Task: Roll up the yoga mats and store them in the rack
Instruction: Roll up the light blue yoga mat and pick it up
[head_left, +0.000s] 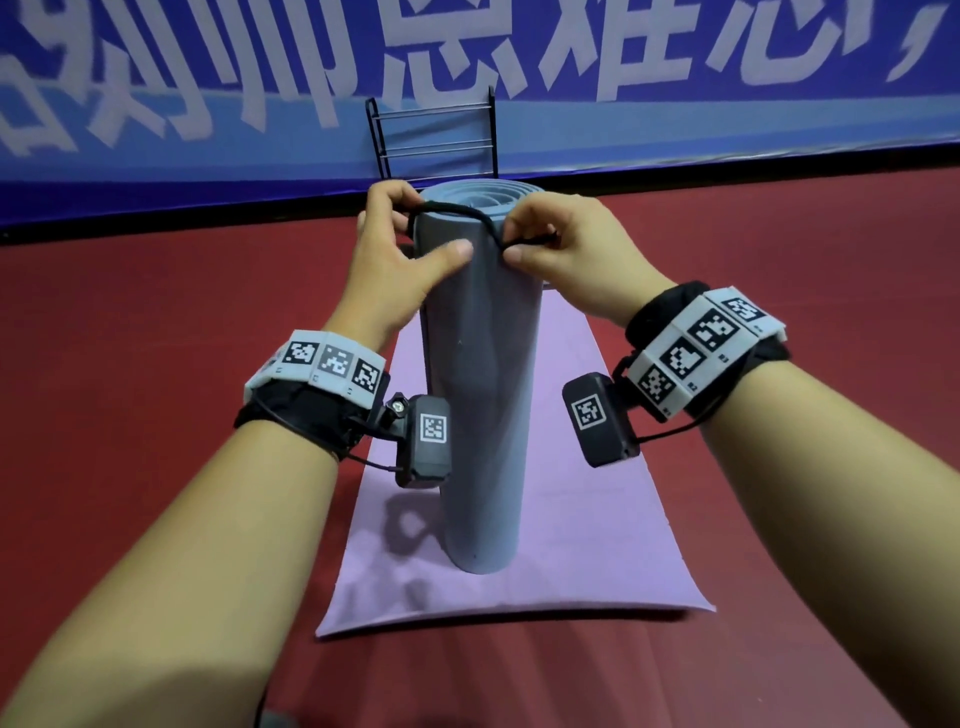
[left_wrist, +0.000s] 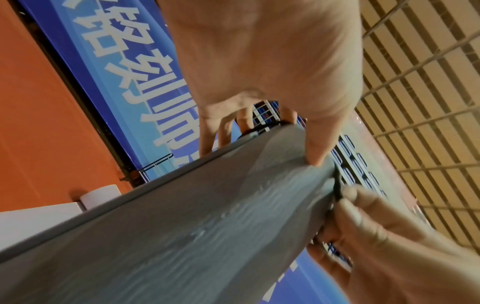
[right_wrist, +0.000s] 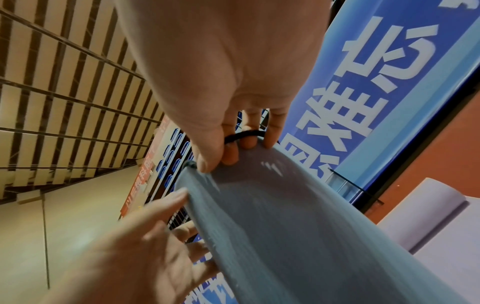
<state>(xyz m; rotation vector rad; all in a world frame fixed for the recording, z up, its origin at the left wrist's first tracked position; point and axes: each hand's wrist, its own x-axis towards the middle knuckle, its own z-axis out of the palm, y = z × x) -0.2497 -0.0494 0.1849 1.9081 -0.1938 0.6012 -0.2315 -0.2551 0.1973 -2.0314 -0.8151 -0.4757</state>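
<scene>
A rolled grey yoga mat (head_left: 478, 395) stands upright on a flat purple mat (head_left: 587, 519). A black elastic band (head_left: 457, 210) is stretched over the roll's top end. My left hand (head_left: 400, 244) hooks the band with its fingers at the roll's left side, thumb pressed on the grey mat (left_wrist: 182, 226). My right hand (head_left: 561, 244) pinches the band (right_wrist: 242, 135) at the right side of the grey mat (right_wrist: 285, 226). The black wire rack (head_left: 434, 137) stands behind the roll against the wall.
Red floor (head_left: 156, 338) surrounds the mats. A blue banner (head_left: 675, 78) with white characters runs along the back wall behind the rack.
</scene>
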